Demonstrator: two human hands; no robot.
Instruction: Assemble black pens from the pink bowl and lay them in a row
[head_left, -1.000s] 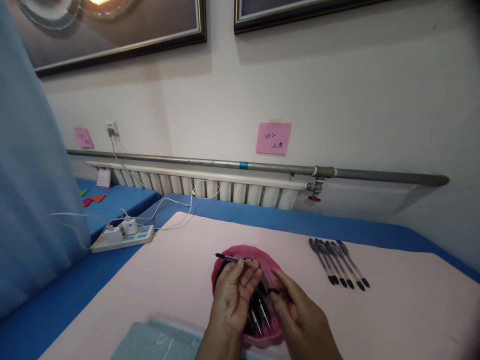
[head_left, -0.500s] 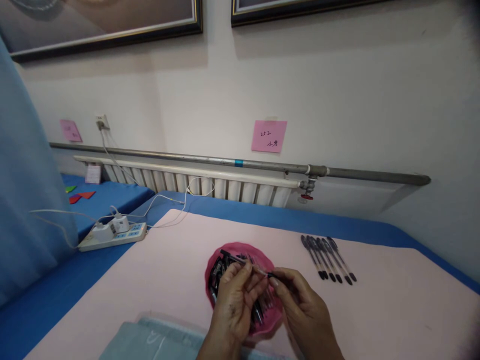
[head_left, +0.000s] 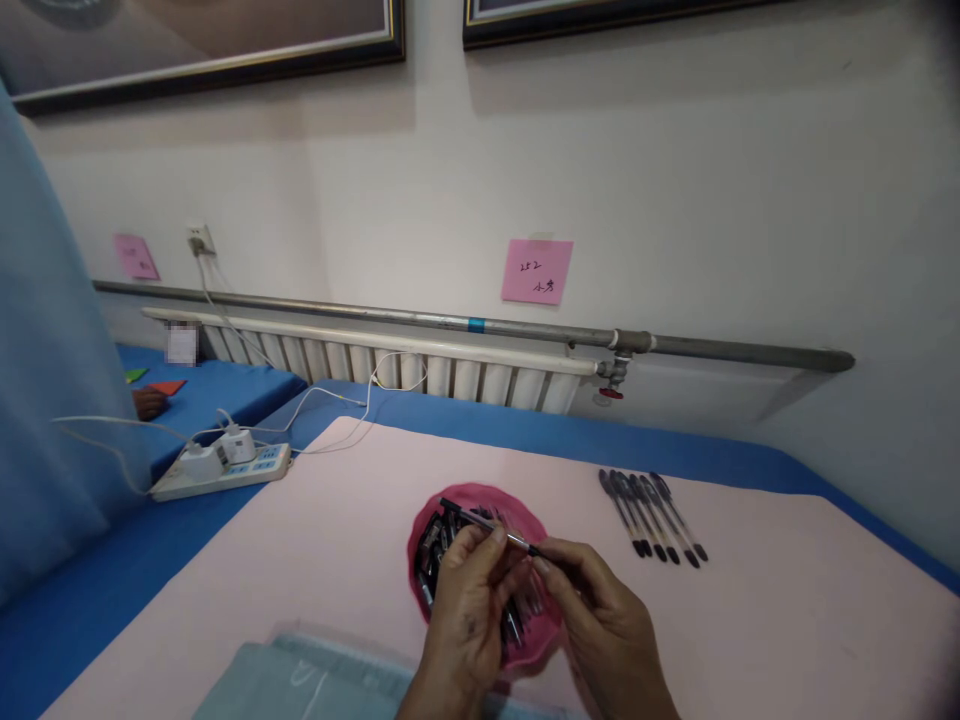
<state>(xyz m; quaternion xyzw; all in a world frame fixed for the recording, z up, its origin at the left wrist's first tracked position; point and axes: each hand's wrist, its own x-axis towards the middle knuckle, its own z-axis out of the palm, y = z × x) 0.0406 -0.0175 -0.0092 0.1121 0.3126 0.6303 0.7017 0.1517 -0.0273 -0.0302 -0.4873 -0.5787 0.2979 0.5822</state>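
My left hand (head_left: 469, 605) pinches the clear barrel of a pen (head_left: 480, 519) above a pink scalloped bowl (head_left: 551, 525). The pen slants, its black capped end pointing up and left. At the lower right end, my right hand (head_left: 604, 620) has thumb and fingers closed on the pen's black tail end; the fingers partly hide it. Loose black pen parts (head_left: 431, 545) and clear tubes fill the bowl beneath. To the right, several pens (head_left: 649, 515) with black ends lie side by side in a slanted row.
Pink sheeting (head_left: 300, 560) covers the blue table (head_left: 450, 408). A folded pale blue-green cloth (head_left: 285, 685) lies at the front. Left are a power strip (head_left: 247, 475) with chargers and white cables. Another person's hand (head_left: 150, 403) rests on the far blue table. A radiator (head_left: 442, 380) stands behind.
The pen's barrel and its black tail end have come closer together between my hands. Another person's hand has appeared by the coloured pieces at the far left.
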